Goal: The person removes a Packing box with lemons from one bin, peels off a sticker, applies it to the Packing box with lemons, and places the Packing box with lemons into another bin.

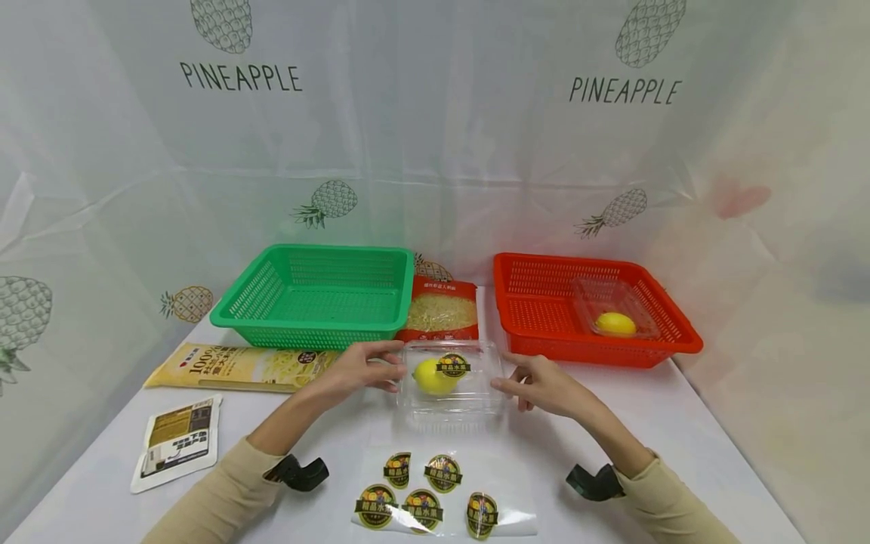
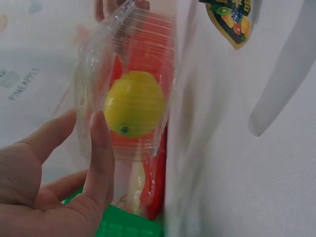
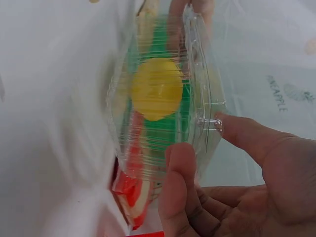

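A clear plastic clamshell box (image 1: 476, 389) is held between both hands, close over the white table. Inside it lies a yellow lemon (image 1: 432, 378), and a round dark sticker with gold edging (image 1: 453, 366) is on the lid. My left hand (image 1: 363, 370) pinches the left end of the box at its rim; the left wrist view shows the thumb and fingers on either side of that edge. At the opposite end, my right hand (image 1: 544, 384) grips the rim, with fingertips against the ribbed side in the right wrist view. The lid looks closed.
Near the front lies a clear sheet (image 1: 513, 521) with several round stickers. Behind stand a green basket (image 1: 319, 332) and a red basket (image 1: 544, 347), which contains another box with a lemon (image 1: 615, 324). A red food packet (image 1: 443, 310), yellow packet (image 1: 234, 368) and white pouch (image 1: 178, 442) lie around.
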A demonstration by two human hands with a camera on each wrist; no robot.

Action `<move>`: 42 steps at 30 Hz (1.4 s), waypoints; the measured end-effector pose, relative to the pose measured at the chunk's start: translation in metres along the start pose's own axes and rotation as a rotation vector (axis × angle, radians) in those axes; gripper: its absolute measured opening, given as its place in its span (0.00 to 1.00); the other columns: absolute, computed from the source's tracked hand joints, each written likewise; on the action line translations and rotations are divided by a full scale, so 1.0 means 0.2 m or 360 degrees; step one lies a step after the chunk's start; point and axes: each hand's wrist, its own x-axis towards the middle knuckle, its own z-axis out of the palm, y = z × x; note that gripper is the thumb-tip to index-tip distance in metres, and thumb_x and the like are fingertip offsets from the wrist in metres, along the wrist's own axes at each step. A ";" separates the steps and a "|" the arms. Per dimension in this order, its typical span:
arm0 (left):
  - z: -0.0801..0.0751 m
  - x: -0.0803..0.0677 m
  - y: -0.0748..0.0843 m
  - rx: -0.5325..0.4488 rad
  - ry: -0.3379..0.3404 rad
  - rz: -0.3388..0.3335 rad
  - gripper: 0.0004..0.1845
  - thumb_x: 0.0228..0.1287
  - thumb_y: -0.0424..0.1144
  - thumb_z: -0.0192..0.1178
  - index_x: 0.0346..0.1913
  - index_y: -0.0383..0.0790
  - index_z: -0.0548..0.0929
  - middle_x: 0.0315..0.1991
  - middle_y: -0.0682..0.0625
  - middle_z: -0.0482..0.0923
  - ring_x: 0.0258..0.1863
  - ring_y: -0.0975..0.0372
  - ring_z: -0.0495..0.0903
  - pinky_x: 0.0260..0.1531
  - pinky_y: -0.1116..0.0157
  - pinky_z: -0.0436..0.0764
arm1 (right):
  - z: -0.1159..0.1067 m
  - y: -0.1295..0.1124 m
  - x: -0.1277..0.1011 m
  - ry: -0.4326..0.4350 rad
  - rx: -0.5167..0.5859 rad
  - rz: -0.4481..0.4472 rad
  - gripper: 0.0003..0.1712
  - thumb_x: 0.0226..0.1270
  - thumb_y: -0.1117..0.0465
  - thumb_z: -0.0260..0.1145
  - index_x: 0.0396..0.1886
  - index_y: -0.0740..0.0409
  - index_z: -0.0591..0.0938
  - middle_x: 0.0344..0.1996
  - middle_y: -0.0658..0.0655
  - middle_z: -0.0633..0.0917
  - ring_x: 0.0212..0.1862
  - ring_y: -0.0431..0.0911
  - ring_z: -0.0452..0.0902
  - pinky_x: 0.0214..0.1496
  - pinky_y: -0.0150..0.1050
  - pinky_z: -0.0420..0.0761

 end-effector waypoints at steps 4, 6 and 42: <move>0.00 -0.03 0.03 -0.0053 0.0002 -0.0015 0.35 0.63 0.37 0.67 0.71 0.37 0.67 0.47 0.42 0.76 0.37 0.56 0.87 0.47 0.53 0.85 | -0.03 -0.03 -0.01 -0.0015 0.0043 -0.0039 0.41 0.66 0.48 0.67 0.71 0.67 0.66 0.26 0.62 0.83 0.23 0.55 0.80 0.27 0.43 0.82; 0.00 -0.04 0.04 -0.0077 0.0003 -0.0019 0.35 0.63 0.39 0.67 0.71 0.38 0.66 0.46 0.44 0.77 0.37 0.57 0.86 0.48 0.53 0.84 | -0.04 -0.05 -0.01 -0.0020 0.0061 -0.0048 0.41 0.67 0.49 0.67 0.72 0.66 0.66 0.26 0.62 0.82 0.23 0.56 0.80 0.27 0.41 0.82; -0.21 -0.02 0.26 -0.0899 0.0310 0.0113 0.16 0.68 0.35 0.61 0.56 0.35 0.75 0.34 0.49 0.83 0.32 0.63 0.86 0.41 0.68 0.86 | -0.32 -0.27 0.42 -0.0028 0.0247 0.0010 0.29 0.69 0.46 0.64 0.66 0.53 0.77 0.32 0.62 0.80 0.28 0.50 0.77 0.39 0.43 0.85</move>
